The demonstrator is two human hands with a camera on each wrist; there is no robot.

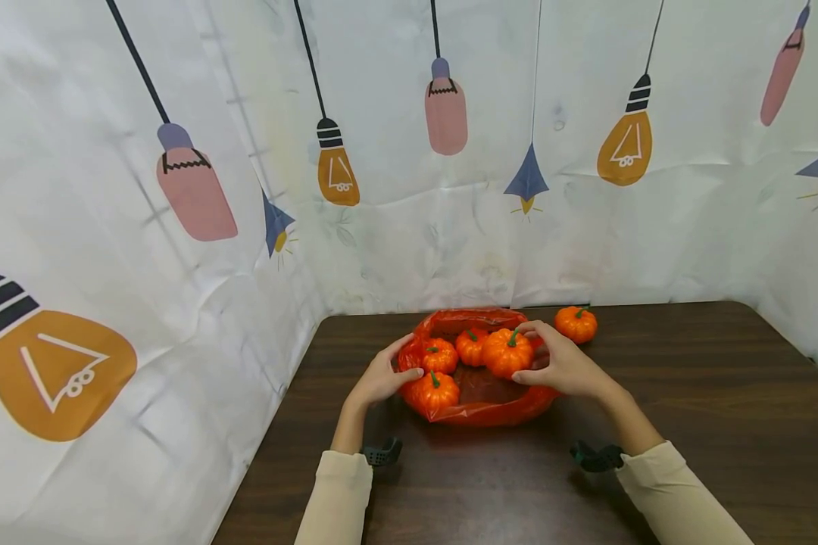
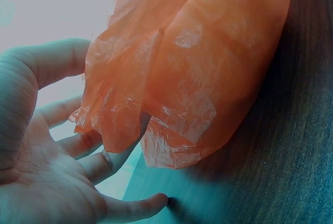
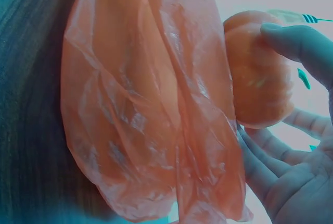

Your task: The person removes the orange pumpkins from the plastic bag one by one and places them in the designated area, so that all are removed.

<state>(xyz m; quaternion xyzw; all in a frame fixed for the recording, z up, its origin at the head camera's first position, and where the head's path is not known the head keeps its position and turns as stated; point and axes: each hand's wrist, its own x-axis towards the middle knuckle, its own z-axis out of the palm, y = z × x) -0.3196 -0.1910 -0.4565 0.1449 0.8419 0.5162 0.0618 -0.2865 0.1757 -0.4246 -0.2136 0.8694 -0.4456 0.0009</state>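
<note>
A red plastic bag (image 1: pixel 497 412) lies wide-mouthed on the table, its thin film crinkled. Inside it, at the left and back, sit several small orange pumpkins, among them a front one (image 1: pixel 438 392) and a back one (image 1: pixel 472 347). My left hand (image 1: pixel 379 376) holds the bag's left edge, the thumb reaching over the rim; in the left wrist view the film (image 2: pixel 177 67) covers the thumb tip. My right hand (image 1: pixel 562 362) grips a larger pumpkin (image 1: pixel 507 353) with a green stem, between thumb and fingers, at the bag's right side. In the right wrist view the bag (image 3: pixel 151 94) overlaps this pumpkin (image 3: pixel 257 73).
Another pumpkin (image 1: pixel 576 324) stands on the dark wooden table (image 1: pixel 688 393), behind my right hand and outside the bag. A white curtain (image 1: pixel 395 250) printed with lamps hangs along the table's back and left edges.
</note>
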